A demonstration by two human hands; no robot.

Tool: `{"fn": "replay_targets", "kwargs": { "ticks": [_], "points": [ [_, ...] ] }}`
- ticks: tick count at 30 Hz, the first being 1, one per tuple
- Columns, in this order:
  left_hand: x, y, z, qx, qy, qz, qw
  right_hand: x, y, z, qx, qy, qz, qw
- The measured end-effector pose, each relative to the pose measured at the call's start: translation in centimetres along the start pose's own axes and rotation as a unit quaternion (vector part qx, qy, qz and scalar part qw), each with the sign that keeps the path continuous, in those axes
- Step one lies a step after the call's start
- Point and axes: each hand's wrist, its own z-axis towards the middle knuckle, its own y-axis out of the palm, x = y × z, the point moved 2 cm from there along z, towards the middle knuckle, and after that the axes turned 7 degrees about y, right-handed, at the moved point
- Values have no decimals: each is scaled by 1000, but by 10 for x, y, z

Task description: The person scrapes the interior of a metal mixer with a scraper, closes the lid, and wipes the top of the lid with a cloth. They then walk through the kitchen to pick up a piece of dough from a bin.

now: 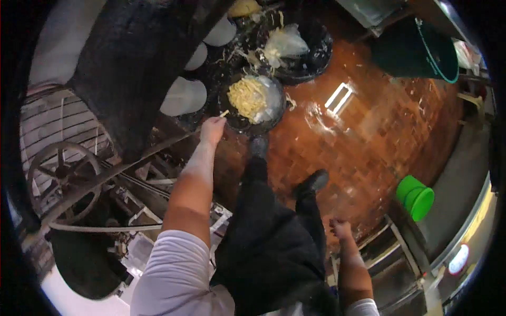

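My left hand (213, 130) reaches forward with its fingers pinched on a pale yellow strip (225, 113). Just beyond it stands a round dark tub (278, 117), holding a heap of similar yellow strips (245, 99) beside clear plastic. What the strips are made of I cannot make out. My right hand (341, 229) hangs low at my side, over the tiled floor. Its fingers are curled in, and no object shows in them.
Behind the tub, a larger black tub (322, 60) contains a plastic bag (287, 46) and scraps. A spoked wheel with a belt (62, 168) stands left. A green bucket (416, 197) and a dark green bin (406, 55) are right. The brick-red floor (369, 137) has wet, shiny patches.
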Motion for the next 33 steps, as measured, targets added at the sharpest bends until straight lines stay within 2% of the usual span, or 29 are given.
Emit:
{"fn": "replay_targets", "kwargs": {
  "ticks": [1,2,4,5,6,8,9,10,12,14,17,19,20,22,23,25,28,29,30,32,33],
  "points": [
    [-19,5,10,1,-81,18,997,2,16,-4,17,-19,-58,998],
    [-32,13,21,-10,-85,17,996,3,30,-4,22,-9,-57,998],
    [-74,30,35,7,-235,-107,966,-20,58,-21,-61,10,36,997],
    [-104,38,48,-65,-146,-58,985,-35,64,-28,-57,19,33,998],
    [-111,47,53,-72,-151,-60,984,-52,69,-33,-84,1,-1,996],
    [-110,56,66,23,-103,19,994,-81,75,-40,-106,-17,-36,994],
    [-91,48,67,4,-63,79,995,-94,74,-40,-84,-42,-17,995],
    [-103,52,75,3,-61,75,995,-104,73,-41,-63,-69,4,996],
    [-142,55,94,-127,-136,130,974,-114,64,-38,-44,-59,26,997],
    [-161,63,99,-150,-149,165,963,-111,55,-34,-29,-43,46,998],
    [-110,48,80,-184,-133,155,961,-90,43,-28,-10,1,43,999],
    [-85,40,75,-148,-54,314,936,-69,35,-22,0,18,28,999],
    [-79,38,74,-146,-54,312,937,-60,32,-19,0,15,27,1000],
    [-52,28,72,-63,87,295,950,-51,31,-20,-10,16,80,997],
    [-41,26,70,-58,89,294,950,-50,27,-19,-11,10,81,997],
    [28,18,58,-64,102,246,962,-64,28,-26,-12,48,54,997],
    [66,30,53,-58,156,210,963,-71,31,-12,-22,14,38,999],
    [62,39,57,-88,115,234,961,-73,29,-12,-21,11,40,999],
    [57,45,56,-85,120,234,961,-86,32,-18,-33,6,41,999],
    [54,56,54,-170,66,279,943,-102,39,-23,-41,-13,47,998],
    [71,50,46,-211,37,245,946,-108,40,-25,-44,-64,37,996]
  ]
}}
